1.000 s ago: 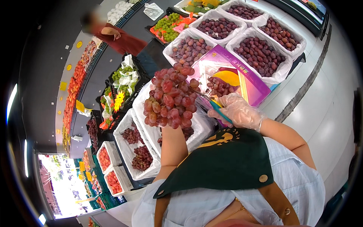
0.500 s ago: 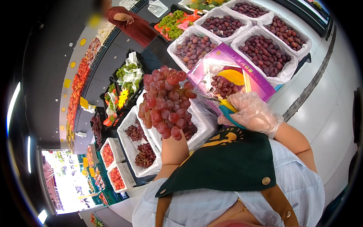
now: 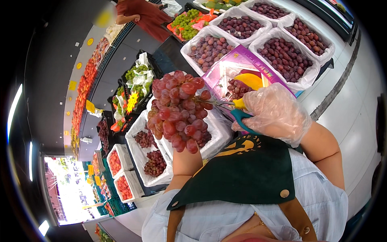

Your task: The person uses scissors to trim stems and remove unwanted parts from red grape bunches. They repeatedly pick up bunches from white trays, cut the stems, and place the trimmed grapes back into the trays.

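A large bunch of red grapes (image 3: 177,109) is held up in front of my chest. My left hand is hidden under and behind the bunch; only my left forearm (image 3: 186,161) shows rising to it. My right hand (image 3: 276,113), in a clear plastic glove, grips scissors (image 3: 238,111) with yellow and teal handles. Their blades point left into the stem side of the bunch. Below the bunch sits a white-lined crate (image 3: 219,133) with more grapes.
White-lined crates of dark grapes (image 3: 284,52) and plum-like fruit (image 3: 209,48) stand ahead, with a purple carton (image 3: 238,66) of grapes between them and me. Green grapes (image 3: 187,20) lie farther back. Crates of red fruit (image 3: 153,161) line the left. A person in a red top (image 3: 141,14) stands in the aisle.
My gloved right hand with the scissors has shifted slightly right and up beside the bunch. The bunch stays held up. The person in red has moved up and right in view.
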A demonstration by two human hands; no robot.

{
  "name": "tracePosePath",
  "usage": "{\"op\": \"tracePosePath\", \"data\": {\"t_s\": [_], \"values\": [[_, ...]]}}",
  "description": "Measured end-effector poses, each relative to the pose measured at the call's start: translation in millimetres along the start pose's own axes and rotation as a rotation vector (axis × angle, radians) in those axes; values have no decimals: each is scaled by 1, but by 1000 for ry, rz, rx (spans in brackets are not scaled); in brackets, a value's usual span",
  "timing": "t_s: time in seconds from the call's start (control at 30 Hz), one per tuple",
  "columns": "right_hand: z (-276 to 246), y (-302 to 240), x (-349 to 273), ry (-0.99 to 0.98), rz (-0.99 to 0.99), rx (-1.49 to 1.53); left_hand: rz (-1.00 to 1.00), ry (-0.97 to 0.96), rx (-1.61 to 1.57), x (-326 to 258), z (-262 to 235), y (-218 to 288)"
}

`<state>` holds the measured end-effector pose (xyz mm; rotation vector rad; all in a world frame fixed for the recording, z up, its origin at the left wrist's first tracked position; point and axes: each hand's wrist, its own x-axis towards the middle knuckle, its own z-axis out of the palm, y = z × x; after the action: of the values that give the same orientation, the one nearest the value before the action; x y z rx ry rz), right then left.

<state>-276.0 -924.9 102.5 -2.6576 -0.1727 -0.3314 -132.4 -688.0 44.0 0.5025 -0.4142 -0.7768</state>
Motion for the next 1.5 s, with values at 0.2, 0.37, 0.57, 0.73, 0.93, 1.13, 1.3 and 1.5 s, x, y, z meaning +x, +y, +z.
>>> {"op": "tracePosePath", "data": {"t_s": [0.2,0.37,0.57,0.73,0.93,1.13,1.3,1.5], "values": [[-9,7,1,-22,-160,53,-21,12,-13,-3,0,-1],[-10,6,0,-88,-72,137,-31,17,-22,-7,2,-3],[-5,0,3,-81,-8,123,-44,20,-23,-8,2,-2],[-1,0,2,-79,21,115,-56,18,-19,-4,2,-2],[15,3,-1,-18,37,191,-66,16,-20,1,1,-1],[4,-6,1,-126,125,188,-70,19,-22,1,0,1],[8,0,-5,-129,155,186,-78,18,-34,2,2,3],[10,0,-4,-129,136,138,-99,22,-45,2,3,2]]}}
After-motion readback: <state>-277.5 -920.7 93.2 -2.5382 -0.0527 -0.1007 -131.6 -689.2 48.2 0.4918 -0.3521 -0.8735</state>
